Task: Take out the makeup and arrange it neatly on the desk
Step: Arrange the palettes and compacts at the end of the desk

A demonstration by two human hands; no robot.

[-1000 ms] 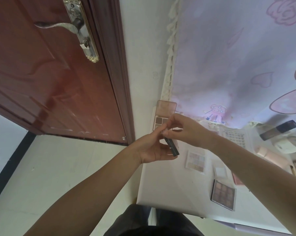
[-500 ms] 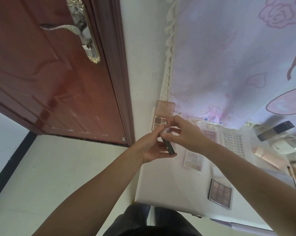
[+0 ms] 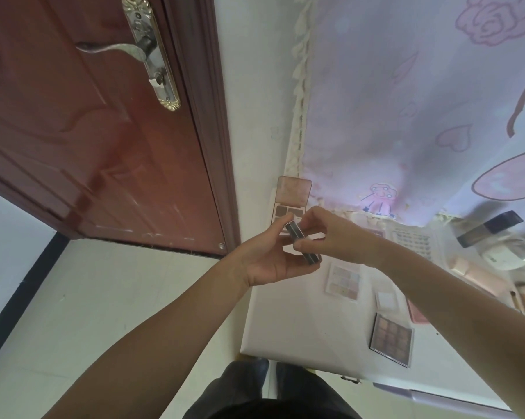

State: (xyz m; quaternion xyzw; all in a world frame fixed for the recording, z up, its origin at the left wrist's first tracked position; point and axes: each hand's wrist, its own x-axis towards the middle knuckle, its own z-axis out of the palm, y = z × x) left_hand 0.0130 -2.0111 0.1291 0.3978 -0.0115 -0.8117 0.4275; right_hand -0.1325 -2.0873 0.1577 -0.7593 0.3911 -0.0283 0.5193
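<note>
A dark stick (image 3: 303, 244) is being held over the worktop's (image 3: 300, 322) left edge; it is being cradled in the left hand (image 3: 270, 261), fingers half-curled under it; it is being pinched by the right hand (image 3: 330, 234), fingers closed on its middle. An open palette (image 3: 291, 201) is lying just behind; a brown palette (image 3: 391, 338) and a pale palette (image 3: 343, 279) are lying nearer, well apart.

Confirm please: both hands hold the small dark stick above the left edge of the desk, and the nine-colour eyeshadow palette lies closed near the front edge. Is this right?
One detail is wrong. The head view shows the nine-colour eyeshadow palette lying open, its pans visible, not closed. The rest stands: the left hand and right hand both hold the small dark stick above the desk's left edge.
</note>
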